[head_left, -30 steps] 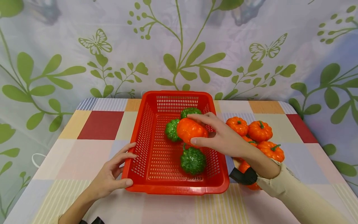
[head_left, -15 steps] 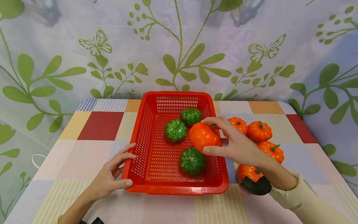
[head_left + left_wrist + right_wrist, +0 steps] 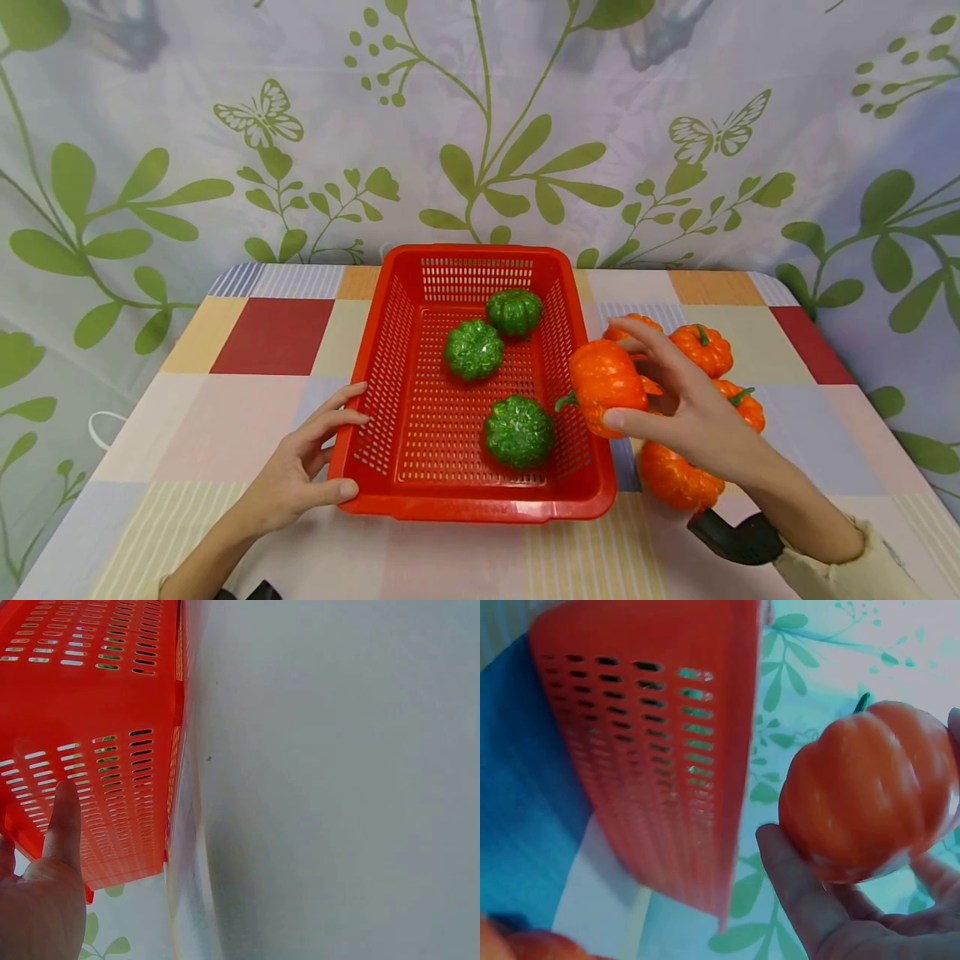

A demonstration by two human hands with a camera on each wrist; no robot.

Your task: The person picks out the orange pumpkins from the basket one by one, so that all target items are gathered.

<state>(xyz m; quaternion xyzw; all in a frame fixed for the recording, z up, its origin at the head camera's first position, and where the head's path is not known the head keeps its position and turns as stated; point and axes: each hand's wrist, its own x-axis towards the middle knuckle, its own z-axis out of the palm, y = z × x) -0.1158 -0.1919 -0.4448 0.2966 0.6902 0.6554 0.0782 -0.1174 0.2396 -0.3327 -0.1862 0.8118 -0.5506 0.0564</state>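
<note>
My right hand [image 3: 697,421] holds a small orange pumpkin [image 3: 606,383] with a green stem, just above the right rim of the red plastic basket [image 3: 480,508]. The right wrist view shows the pumpkin [image 3: 874,791] between thumb and fingers, beside the basket's slotted outer wall [image 3: 652,750]. Inside the basket lie three green pumpkins: one at the back [image 3: 514,311], one in the middle [image 3: 474,350] and one near the front [image 3: 519,432]. My left hand [image 3: 292,467] grips the basket's front left corner, its fingertips over the rim.
Several orange pumpkins [image 3: 702,350] are grouped on the table right of the basket, partly hidden by my right hand; one [image 3: 678,477] lies nearest the front. A patchwork cloth [image 3: 247,417] covers the table. Behind it hangs a leaf-patterned curtain [image 3: 420,125].
My right hand has carried the orange pumpkin rightward, from over the green pumpkins to the basket's right rim. The pumpkin's stem now points left. My left hand and the basket have stayed put.
</note>
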